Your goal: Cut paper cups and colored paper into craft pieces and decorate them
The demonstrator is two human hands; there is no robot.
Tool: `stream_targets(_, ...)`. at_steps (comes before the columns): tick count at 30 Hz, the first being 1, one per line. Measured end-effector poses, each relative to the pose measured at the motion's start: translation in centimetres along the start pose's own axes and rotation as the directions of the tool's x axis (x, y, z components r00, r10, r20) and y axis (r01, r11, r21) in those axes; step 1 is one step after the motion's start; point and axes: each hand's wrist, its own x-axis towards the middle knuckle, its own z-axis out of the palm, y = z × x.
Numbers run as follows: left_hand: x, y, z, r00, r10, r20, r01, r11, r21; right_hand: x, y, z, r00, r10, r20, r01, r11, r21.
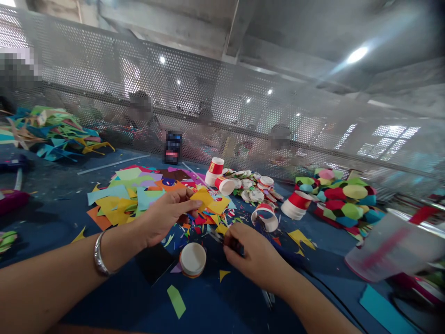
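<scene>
A perforated screen [194,93] spans the view at 12 o'clock, taken from the middle, behind the blue desk [121,301]. A heap of coloured paper [118,208] lies at about 8 o'clock, and a translucent tub [382,253] stands tilted in view at 4. The right hand [248,253], at 5 o'clock, has its fingers curled; whether it grips anything, I cannot tell. The left hand [168,215], at 8, pinches a yellow paper piece [201,199] between thumb and fingers, at 7 and over loose scraps. An upright white cup [193,260] stands near both hands, lower at 7. The step in hand looks like handling that piece; the next move seems to call for a steady pinch.
</scene>
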Motion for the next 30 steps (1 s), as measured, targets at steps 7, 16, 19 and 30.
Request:
stream_targets(7, -0.1, 0.3, -0.1, 1.000, -0.030, 0.000, 0.030, 1.000, 0.000, 0.1, 0.7, 0.3, 0.992, 0.126, -0.024, -0.114, 0.948, 0.297)
stream_targets(16, -0.7, 0.3, 0.8, 0.991, -0.066, 0.118, 0.072, 0.996, -0.051, 0.2, 0.3, 0.4, 0.978, 0.205, -0.047, -0.133, 0.775, 0.617)
stream_targets(19, -0.7, 0.1, 0.9, 0.989, -0.079, 0.124, 0.081, 0.997, -0.009, 0.2, 0.2, 0.3, 0.979, 0.201, -0.032, -0.127, 0.726, 0.675)
stream_targets(30, -0.8, -0.6, 0.8, 0.955, -0.052, 0.292, 0.021, 0.994, 0.109, -0.1, -0.5, -0.1, 0.984, 0.176, -0.027, -0.115, 0.744, 0.658)
